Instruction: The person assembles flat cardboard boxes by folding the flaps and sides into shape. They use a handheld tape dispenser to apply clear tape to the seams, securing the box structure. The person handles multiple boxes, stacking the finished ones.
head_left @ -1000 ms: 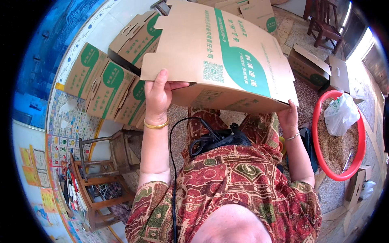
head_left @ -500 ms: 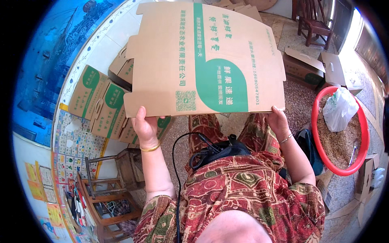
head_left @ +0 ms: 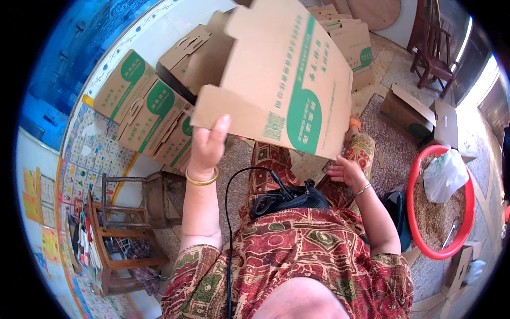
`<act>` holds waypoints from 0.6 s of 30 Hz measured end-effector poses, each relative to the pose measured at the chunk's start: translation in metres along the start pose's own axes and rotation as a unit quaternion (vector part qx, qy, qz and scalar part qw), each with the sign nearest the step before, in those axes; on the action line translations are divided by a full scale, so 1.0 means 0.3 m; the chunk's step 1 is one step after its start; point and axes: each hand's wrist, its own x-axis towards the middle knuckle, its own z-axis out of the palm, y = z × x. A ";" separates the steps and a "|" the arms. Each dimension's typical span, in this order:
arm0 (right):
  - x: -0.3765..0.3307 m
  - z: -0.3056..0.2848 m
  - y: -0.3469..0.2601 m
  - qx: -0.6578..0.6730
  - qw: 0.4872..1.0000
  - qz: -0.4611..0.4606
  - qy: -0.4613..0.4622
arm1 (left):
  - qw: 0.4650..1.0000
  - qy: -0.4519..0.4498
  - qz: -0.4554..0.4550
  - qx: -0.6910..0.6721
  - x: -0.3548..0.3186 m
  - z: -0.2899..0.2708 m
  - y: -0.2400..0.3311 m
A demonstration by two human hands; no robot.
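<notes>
A large brown cardboard box with green print is in front of me, tilted down to the right and partly spread, so a gap shows between its panels at the left. My left hand holds the near left corner by a flap, thumb on top and fingers underneath. Just below the near right corner is my right hand, open with its fingers apart and holding nothing. Whether its fingertips touch the cardboard edge I cannot tell.
Folded cartons lean against the left wall, with more cartons beyond. At right are a red tub of grain-like material with a white plastic bag, and open boxes. A wooden chair stands left.
The cardboard has gone from lying flat across both hands to tilted and partly spread at the left. My right hand has let go of its right corner and opened.
</notes>
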 end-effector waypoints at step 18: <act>-0.222 0.040 -0.308 -0.540 0.620 -0.541 0.179 | 0.903 -0.338 0.027 0.265 -0.149 0.231 -0.374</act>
